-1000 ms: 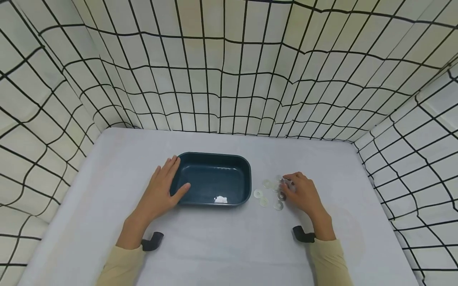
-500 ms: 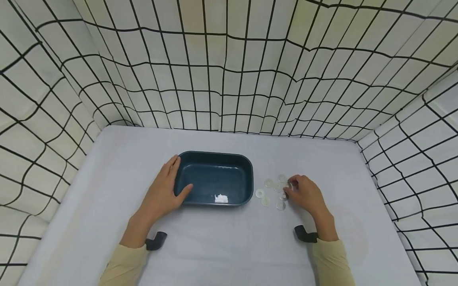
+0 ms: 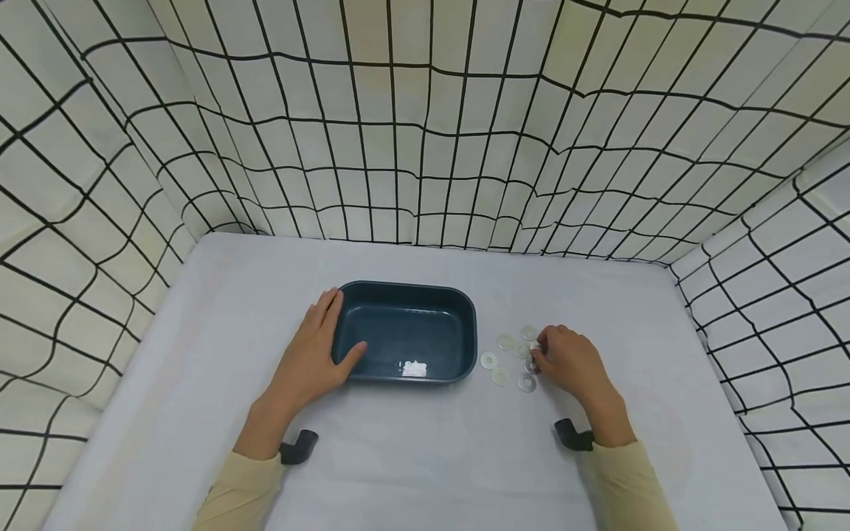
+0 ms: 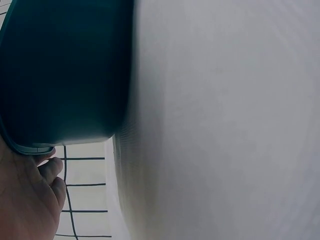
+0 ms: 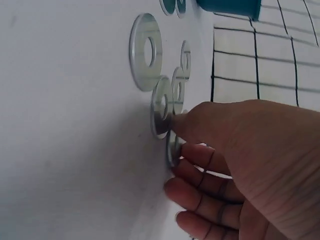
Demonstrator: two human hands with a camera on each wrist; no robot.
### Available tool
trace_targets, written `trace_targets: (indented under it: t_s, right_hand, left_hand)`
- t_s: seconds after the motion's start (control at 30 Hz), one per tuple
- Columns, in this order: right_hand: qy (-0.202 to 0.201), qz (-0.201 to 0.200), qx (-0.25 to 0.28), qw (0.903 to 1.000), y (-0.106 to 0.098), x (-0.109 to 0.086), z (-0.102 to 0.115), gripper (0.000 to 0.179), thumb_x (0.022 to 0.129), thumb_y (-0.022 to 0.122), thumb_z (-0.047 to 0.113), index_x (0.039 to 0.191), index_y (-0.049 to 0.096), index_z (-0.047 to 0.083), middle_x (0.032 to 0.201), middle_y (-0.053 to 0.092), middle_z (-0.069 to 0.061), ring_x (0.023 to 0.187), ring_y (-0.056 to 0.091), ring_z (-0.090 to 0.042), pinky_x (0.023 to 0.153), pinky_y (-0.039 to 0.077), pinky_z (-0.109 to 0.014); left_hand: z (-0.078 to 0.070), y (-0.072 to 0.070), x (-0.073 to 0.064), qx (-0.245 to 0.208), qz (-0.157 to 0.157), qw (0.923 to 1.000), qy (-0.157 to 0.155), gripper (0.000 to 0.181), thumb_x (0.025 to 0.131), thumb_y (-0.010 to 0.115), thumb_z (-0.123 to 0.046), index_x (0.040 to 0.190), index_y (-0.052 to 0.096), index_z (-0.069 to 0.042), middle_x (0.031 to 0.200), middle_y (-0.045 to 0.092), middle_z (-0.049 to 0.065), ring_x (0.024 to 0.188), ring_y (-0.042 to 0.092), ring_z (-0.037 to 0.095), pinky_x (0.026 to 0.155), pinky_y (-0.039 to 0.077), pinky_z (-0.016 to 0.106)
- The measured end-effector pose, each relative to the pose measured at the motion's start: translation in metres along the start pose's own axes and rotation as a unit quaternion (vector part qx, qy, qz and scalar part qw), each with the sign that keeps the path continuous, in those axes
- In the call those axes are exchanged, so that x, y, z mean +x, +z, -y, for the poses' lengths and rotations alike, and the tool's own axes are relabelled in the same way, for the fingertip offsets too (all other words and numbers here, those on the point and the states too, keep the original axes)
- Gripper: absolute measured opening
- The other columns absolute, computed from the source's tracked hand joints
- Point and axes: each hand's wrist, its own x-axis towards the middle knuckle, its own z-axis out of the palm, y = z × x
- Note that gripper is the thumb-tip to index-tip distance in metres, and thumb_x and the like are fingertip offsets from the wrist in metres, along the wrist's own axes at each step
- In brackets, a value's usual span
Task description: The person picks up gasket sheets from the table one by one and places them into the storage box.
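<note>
A dark teal rectangular tray (image 3: 405, 381) lies on the white table. My left hand (image 3: 308, 361) grips its left end, thumb over the front rim and fingers along the outer side. The left wrist view has the tray's wall (image 4: 65, 75) up close with curled fingers (image 4: 57, 187) below it. Several flat metal washers (image 3: 488, 361) lie to the right of the tray. My right hand (image 3: 574, 365) is at their right edge, thumb and fingers pinching one washer (image 5: 172, 150). Its fingertips partly cover that washer. Another washer (image 5: 161, 107) lies against the thumb tip.
White cloth (image 3: 425, 457) covers the table. Black netting (image 3: 425, 147) over pale walls rises at the back and both sides. A black wrist mount sits at the left wrist (image 3: 299, 447) and another at the right wrist (image 3: 572, 435).
The right hand's fingers have shifted slightly among the washers, baring more of them on the table. The left hand stays on the tray. The whole head view has drifted a little.
</note>
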Motion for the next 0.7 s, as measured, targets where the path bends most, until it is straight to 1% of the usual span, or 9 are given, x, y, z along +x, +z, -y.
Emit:
trace_targets:
  t_s: [0.07, 0.17, 0.27, 0.33, 0.4, 0.5, 0.6, 0.7]
  right_hand:
    - [-0.023, -0.012, -0.032, 0.9992, -0.001, 0.002, 0.004, 0.018, 0.09, 0.079, 0.015, 0.097, 0.072, -0.001, 0.081, 0.068, -0.007, 0.067, 0.057, -0.017, 0.064, 0.053, -0.038]
    - [-0.044, -0.028, -0.062, 0.9967, -0.001, 0.006, 0.01, 0.017, 0.084, 0.081, 0.012, 0.086, 0.069, 0.0, 0.072, 0.064, -0.007, 0.06, 0.051, -0.016, 0.057, 0.048, -0.033]
    - [-0.046, -0.034, -0.071, 0.9958, 0.001, 0.008, 0.012, 0.018, 0.079, 0.083, 0.011, 0.083, 0.068, 0.0, 0.071, 0.064, -0.008, 0.059, 0.05, -0.017, 0.056, 0.047, -0.033]
    - [-0.035, -0.031, -0.06, 0.9971, 0.001, 0.008, 0.012, 0.019, 0.077, 0.084, 0.011, 0.086, 0.07, 0.0, 0.074, 0.067, -0.009, 0.062, 0.055, -0.018, 0.059, 0.051, -0.035]
    - [-0.02, -0.022, -0.037, 0.9989, 0.001, 0.007, 0.01, 0.021, 0.076, 0.085, 0.012, 0.089, 0.073, 0.001, 0.079, 0.07, -0.009, 0.066, 0.059, -0.019, 0.063, 0.054, -0.037]
    - [-0.008, -0.012, 0.002, 0.9999, 0.001, 0.006, 0.004, 0.024, 0.077, 0.084, 0.014, 0.095, 0.075, 0.002, 0.083, 0.071, -0.007, 0.071, 0.061, -0.019, 0.067, 0.056, -0.039]
    - [-0.009, -0.014, 0.037, 0.9992, 0.001, 0.005, 0.0, 0.025, 0.08, 0.08, 0.015, 0.101, 0.076, 0.003, 0.085, 0.071, -0.006, 0.073, 0.059, -0.018, 0.066, 0.054, -0.037]
    - [-0.021, -0.033, 0.073, 0.9966, 0.0, 0.004, -0.001, 0.027, 0.083, 0.077, 0.015, 0.107, 0.076, 0.003, 0.09, 0.072, -0.007, 0.079, 0.063, -0.02, 0.069, 0.054, -0.037]
  left_hand:
    - [0.001, 0.0, 0.0, 0.0, -0.003, 1.0, 0.002, 0.097, 0.1, 0.066, -0.049, 0.17, 0.016, -0.003, 0.176, 0.02, 0.02, 0.163, 0.024, 0.042, 0.136, 0.019, 0.055]
    - [0.0, 0.0, 0.0, 0.0, -0.005, 1.0, 0.004, 0.096, 0.101, 0.066, -0.048, 0.169, 0.016, -0.002, 0.176, 0.02, 0.02, 0.163, 0.025, 0.042, 0.136, 0.02, 0.055]
    - [0.0, 0.001, 0.0, 0.0, -0.006, 1.0, 0.003, 0.096, 0.101, 0.066, -0.047, 0.169, 0.017, -0.002, 0.176, 0.02, 0.02, 0.163, 0.024, 0.042, 0.136, 0.019, 0.056]
    - [-0.001, 0.001, 0.001, -0.002, -0.003, 1.0, 0.001, 0.095, 0.101, 0.065, -0.046, 0.169, 0.016, -0.002, 0.177, 0.02, 0.019, 0.164, 0.023, 0.041, 0.136, 0.018, 0.055]
    - [-0.001, 0.001, 0.001, -0.003, -0.001, 1.0, -0.001, 0.095, 0.101, 0.065, -0.047, 0.169, 0.016, -0.002, 0.177, 0.019, 0.019, 0.164, 0.022, 0.041, 0.136, 0.018, 0.054]
    - [-0.001, 0.001, 0.0, -0.001, -0.002, 1.0, 0.0, 0.094, 0.101, 0.065, -0.046, 0.169, 0.017, -0.002, 0.177, 0.019, 0.019, 0.164, 0.022, 0.042, 0.136, 0.018, 0.055]
    - [-0.001, 0.0, 0.0, 0.0, -0.003, 1.0, -0.002, 0.094, 0.101, 0.065, -0.045, 0.169, 0.017, -0.002, 0.177, 0.02, 0.019, 0.164, 0.022, 0.042, 0.136, 0.019, 0.056]
    - [-0.001, -0.001, -0.001, -0.003, 0.001, 1.0, -0.006, 0.095, 0.101, 0.064, -0.045, 0.169, 0.015, -0.002, 0.177, 0.018, 0.019, 0.165, 0.02, 0.041, 0.136, 0.018, 0.055]
